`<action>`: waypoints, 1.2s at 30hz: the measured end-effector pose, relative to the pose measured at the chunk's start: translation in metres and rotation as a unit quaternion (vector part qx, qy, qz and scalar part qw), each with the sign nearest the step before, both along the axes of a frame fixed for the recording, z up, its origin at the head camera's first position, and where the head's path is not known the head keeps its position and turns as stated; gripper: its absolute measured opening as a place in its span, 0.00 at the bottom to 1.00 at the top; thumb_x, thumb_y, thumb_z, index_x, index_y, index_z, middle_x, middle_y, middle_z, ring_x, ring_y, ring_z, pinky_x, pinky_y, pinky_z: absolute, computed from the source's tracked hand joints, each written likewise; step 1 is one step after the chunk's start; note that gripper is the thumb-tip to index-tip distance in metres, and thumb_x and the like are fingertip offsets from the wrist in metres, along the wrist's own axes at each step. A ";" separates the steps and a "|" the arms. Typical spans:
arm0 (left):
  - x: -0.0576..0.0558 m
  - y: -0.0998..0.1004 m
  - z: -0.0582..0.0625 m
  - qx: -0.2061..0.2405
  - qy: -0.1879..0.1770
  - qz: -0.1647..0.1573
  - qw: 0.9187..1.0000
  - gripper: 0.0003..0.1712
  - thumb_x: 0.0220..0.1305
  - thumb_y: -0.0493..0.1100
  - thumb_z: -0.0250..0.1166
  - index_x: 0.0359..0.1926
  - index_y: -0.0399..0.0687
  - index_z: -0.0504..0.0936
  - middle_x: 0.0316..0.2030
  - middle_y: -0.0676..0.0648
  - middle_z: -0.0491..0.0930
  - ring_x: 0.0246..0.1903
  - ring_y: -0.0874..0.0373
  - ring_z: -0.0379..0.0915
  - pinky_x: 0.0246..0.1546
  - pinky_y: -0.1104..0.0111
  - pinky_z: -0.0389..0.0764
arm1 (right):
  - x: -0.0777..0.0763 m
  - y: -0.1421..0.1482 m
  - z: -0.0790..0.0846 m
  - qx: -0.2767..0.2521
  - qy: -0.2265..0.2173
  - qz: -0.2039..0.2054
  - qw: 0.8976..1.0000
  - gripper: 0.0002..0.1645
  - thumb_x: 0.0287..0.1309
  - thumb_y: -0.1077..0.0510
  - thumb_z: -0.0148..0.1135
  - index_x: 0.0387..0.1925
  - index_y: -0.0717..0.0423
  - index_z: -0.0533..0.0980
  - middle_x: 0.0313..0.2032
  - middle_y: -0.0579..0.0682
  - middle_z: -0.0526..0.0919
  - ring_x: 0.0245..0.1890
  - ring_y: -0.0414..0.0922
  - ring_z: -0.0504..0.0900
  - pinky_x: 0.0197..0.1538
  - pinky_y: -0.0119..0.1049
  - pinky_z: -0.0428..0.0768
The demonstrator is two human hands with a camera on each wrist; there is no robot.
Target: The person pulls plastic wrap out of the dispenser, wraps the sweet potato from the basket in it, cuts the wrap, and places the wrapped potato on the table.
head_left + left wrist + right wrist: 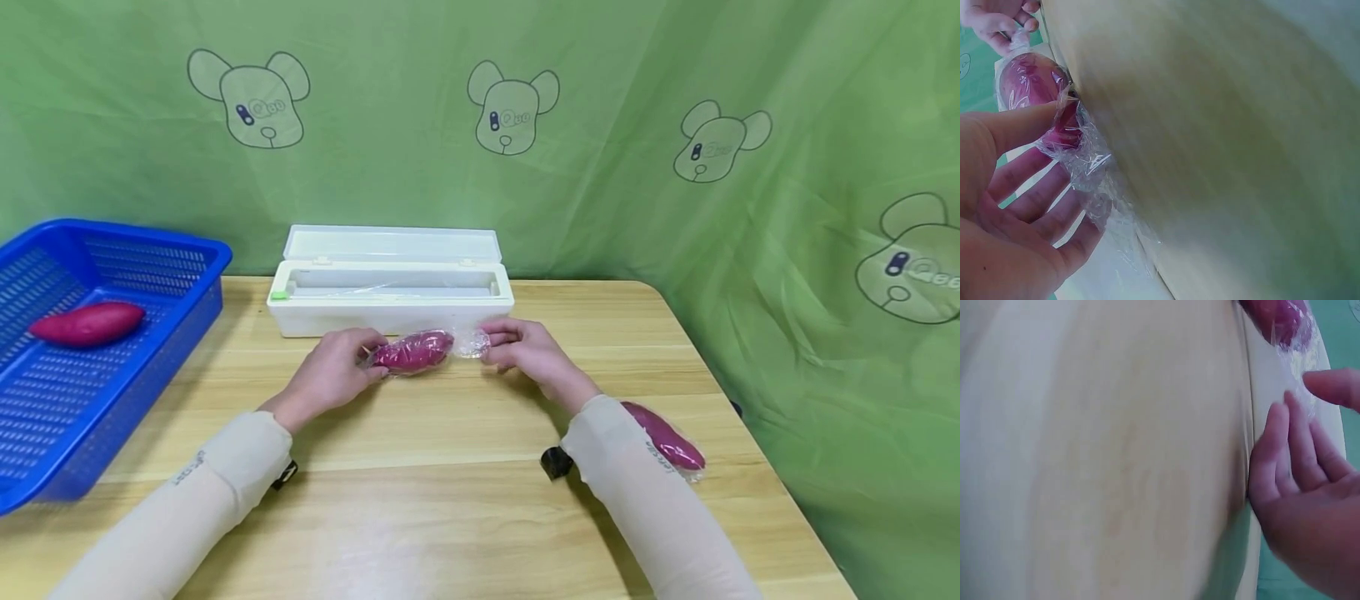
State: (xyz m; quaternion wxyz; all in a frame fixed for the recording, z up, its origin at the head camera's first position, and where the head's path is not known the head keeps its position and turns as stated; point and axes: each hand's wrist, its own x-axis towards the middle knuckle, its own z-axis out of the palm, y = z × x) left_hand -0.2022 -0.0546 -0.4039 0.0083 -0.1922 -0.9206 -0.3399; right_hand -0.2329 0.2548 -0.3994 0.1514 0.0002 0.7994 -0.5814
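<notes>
Pinching a film-wrapped sweet potato point(414, 351) by its left end, in the head view the left hand point(339, 367) is on the near side of the white film dispenser point(360, 320); the right hand point(528, 350) meets the film tail point(471, 343). Left wrist view: thumb over wrap. Right wrist view: thumb and fingertips parted; whether they pinch, I cannot tell.

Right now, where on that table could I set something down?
Bare table lies between the two sleeves, and right of the white box, behind the right hand. It is crowded before the box: the left hand grips a wrapped sweet potato, the right hand close at its film.
</notes>
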 end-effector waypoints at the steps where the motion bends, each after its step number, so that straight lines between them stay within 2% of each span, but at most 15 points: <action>1: 0.000 0.000 0.000 -0.001 0.001 -0.001 1.000 0.19 0.64 0.34 0.75 0.56 0.38 0.86 0.50 0.38 0.89 0.49 0.43 0.86 0.57 0.45 0.87 | 0.000 0.001 0.000 -0.029 -0.007 0.004 1.000 0.38 0.55 0.74 0.67 0.70 0.61 0.75 0.55 0.54 0.83 0.47 0.44 0.84 0.46 0.32 0.87; 5: 0.000 0.000 0.001 -0.007 0.001 -0.004 1.000 0.19 0.65 0.34 0.75 0.56 0.38 0.86 0.50 0.38 0.89 0.49 0.44 0.86 0.56 0.46 0.86 | 0.002 0.002 0.002 -0.125 -0.023 0.016 0.992 0.42 0.55 0.79 0.57 0.74 0.64 0.70 0.53 0.51 0.84 0.50 0.44 0.87 0.55 0.36 0.89; 7: -0.001 0.000 0.001 -0.012 0.000 -0.006 1.000 0.19 0.65 0.34 0.75 0.56 0.38 0.86 0.50 0.38 0.89 0.48 0.44 0.86 0.56 0.46 0.87 | 0.003 0.001 0.002 -0.160 -0.023 0.021 0.987 0.39 0.60 0.79 0.56 0.74 0.66 0.70 0.50 0.49 0.85 0.49 0.43 0.88 0.58 0.36 0.89; 9: -0.001 0.000 0.001 -0.017 -0.002 -0.007 1.000 0.19 0.65 0.35 0.75 0.56 0.38 0.86 0.50 0.38 0.89 0.48 0.45 0.85 0.56 0.46 0.87 | 0.004 -0.003 0.001 -0.172 -0.020 0.023 0.985 0.35 0.64 0.77 0.56 0.73 0.66 0.71 0.49 0.48 0.87 0.48 0.42 0.88 0.58 0.35 0.89; 14: -0.001 0.001 0.001 -0.024 0.000 -0.009 1.000 0.19 0.66 0.35 0.74 0.57 0.37 0.86 0.51 0.37 0.89 0.47 0.46 0.85 0.55 0.47 0.86 | 0.006 -0.015 -0.005 -0.124 -0.001 0.005 0.992 0.25 0.69 0.70 0.64 0.66 0.62 0.79 0.53 0.48 0.89 0.50 0.42 0.87 0.60 0.36 0.87; 19: -0.001 0.002 0.002 -0.028 0.002 -0.010 1.000 0.20 0.66 0.35 0.74 0.58 0.37 0.85 0.51 0.37 0.89 0.47 0.46 0.85 0.55 0.47 0.86 | 0.007 -0.026 -0.007 -0.096 0.019 -0.015 0.995 0.21 0.68 0.66 0.69 0.61 0.60 0.83 0.58 0.54 0.89 0.49 0.41 0.88 0.63 0.38 0.86; 25: -0.001 0.004 0.002 -0.031 0.000 -0.009 0.999 0.21 0.66 0.35 0.74 0.59 0.38 0.85 0.51 0.37 0.88 0.47 0.45 0.84 0.55 0.47 0.86 | 0.007 -0.038 -0.004 -0.013 0.067 -0.034 0.997 0.18 0.66 0.59 0.75 0.57 0.52 0.87 0.54 0.52 0.90 0.46 0.43 0.87 0.55 0.38 0.88; 31: 0.001 0.005 0.002 -0.027 0.001 -0.011 1.000 0.22 0.66 0.34 0.74 0.60 0.37 0.85 0.51 0.38 0.88 0.46 0.46 0.84 0.54 0.48 0.86 | 0.005 -0.048 -0.004 -0.012 0.068 -0.056 0.996 0.22 0.62 0.59 0.78 0.57 0.52 0.82 0.48 0.51 0.84 0.40 0.44 0.83 0.46 0.38 0.89; 36: 0.001 0.006 0.002 -0.024 0.009 -0.017 1.000 0.23 0.66 0.35 0.74 0.62 0.37 0.84 0.53 0.37 0.88 0.49 0.44 0.85 0.57 0.47 0.86 | 0.003 -0.048 -0.006 -0.001 0.058 -0.044 0.997 0.22 0.65 0.58 0.75 0.59 0.53 0.82 0.53 0.53 0.85 0.47 0.45 0.85 0.51 0.37 0.89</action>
